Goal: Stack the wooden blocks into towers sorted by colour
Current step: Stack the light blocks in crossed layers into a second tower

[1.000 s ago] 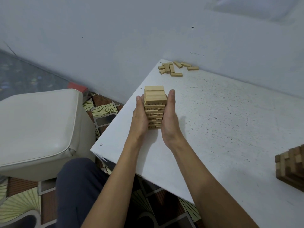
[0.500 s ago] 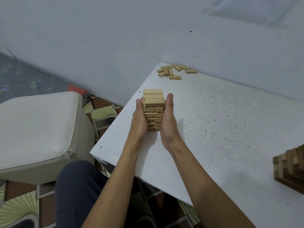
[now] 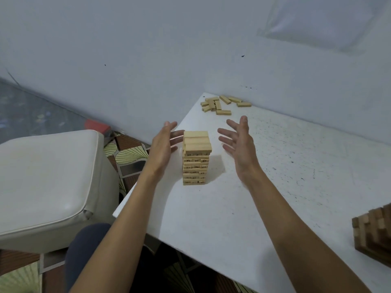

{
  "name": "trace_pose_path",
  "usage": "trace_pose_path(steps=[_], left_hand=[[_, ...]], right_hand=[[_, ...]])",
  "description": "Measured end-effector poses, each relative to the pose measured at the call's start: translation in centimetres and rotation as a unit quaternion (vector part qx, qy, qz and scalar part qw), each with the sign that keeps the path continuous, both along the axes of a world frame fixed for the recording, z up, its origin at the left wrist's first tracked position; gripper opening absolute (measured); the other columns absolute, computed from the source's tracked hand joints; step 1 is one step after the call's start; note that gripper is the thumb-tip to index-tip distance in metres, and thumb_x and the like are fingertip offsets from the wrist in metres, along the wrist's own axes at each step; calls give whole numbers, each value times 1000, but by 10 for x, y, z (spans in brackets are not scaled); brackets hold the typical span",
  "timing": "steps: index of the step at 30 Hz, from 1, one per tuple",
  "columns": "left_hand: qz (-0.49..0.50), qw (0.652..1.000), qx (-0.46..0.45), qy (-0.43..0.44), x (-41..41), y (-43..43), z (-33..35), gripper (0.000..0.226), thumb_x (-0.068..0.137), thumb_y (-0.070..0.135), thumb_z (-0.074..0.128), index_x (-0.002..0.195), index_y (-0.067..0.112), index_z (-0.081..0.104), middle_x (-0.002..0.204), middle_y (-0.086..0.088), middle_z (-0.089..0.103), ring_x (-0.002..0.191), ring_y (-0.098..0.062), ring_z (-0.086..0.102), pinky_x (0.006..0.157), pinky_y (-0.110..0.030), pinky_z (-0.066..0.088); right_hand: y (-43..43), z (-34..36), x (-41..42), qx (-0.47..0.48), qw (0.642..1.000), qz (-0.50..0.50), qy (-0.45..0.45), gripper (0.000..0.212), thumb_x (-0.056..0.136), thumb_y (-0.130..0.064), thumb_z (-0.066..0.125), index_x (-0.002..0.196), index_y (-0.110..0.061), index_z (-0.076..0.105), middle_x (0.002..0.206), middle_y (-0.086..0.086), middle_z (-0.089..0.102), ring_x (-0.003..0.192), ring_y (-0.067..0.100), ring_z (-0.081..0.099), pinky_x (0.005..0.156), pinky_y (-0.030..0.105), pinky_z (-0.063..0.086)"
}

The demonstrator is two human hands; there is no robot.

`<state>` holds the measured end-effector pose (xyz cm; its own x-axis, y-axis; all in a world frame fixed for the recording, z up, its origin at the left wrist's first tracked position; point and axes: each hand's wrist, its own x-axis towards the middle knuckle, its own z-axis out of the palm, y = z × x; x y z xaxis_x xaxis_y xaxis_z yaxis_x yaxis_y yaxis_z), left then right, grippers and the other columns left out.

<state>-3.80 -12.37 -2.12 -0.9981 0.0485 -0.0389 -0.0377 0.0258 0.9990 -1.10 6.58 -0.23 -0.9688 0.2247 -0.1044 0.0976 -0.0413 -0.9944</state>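
Both hands' grip loose beside pale tower (image 3: 195, 157), white table (image 3: 275, 166), grey wall (image 3: 148, 49)

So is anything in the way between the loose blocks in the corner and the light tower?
Nothing visible: bare table lies between the loose blocks and the light tower. Both open hands, left and right, flank the tower.

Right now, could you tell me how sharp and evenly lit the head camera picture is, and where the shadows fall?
In the head view, light is soft and even, without glare; the light block tower is sharp and casts a faint shadow to its right on the white table. The left hand shows slight blur at the fingers. Wide-angle distortion bends the edges, where the dark tower is cropped.
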Motion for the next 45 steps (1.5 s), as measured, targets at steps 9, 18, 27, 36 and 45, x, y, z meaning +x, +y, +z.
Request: trace_pose_path(steps=[9, 18, 27, 36, 45], left_hand=[[-90, 936, -297, 165, -103, 20, 6, 27, 98, 27, 56, 123, 20, 63, 118, 4, 66, 99, -6, 62, 88, -21, 48], [-146, 785, -529, 286, -185, 59, -15, 44, 96, 47, 52, 139, 39, 50, 131, -4, 52, 117, -23, 52, 85, -37, 46], [-92, 830, -486, 258, -188, 69, -20, 30, 89, 38, 64, 113, 20, 67, 110, -5, 60, 97, -25, 60, 77, -32, 45], [-64, 847, -461, 257, -188, 74, -17, 9, 91, 17, 59, 94, 11, 64, 88, -9, 62, 85, -28, 58, 68, -29, 37], [-83, 883, -378, 265, -166, 52, -17, 7, 81, 15, 65, 87, 16, 62, 87, 0, 65, 83, -17, 61, 71, -29, 46]], right_hand=[[22, -2, -90, 398, 916, -7, 48, 31, 99, -21, 51, 128, -17, 60, 125, 3, 63, 108, 20, 60, 90, 31, 48], [33, -32, -160, 640, 767, 45, 19, 43, 98, -12, 42, 139, -22, 51, 132, 10, 54, 120, 36, 41, 90, 44, 46], [33, -35, -154, 616, 786, 30, 31, 30, 95, -27, 47, 118, -12, 60, 118, 9, 60, 116, 34, 40, 80, 41, 45], [35, -31, -142, 566, 824, 15, 27, 23, 97, -23, 53, 114, -12, 61, 117, 14, 53, 113, 33, 40, 76, 30, 33], [28, -32, -129, 644, 759, -38, 86, 9, 91, -12, 58, 83, -13, 61, 81, 1, 64, 98, 27, 45, 86, 36, 33]])
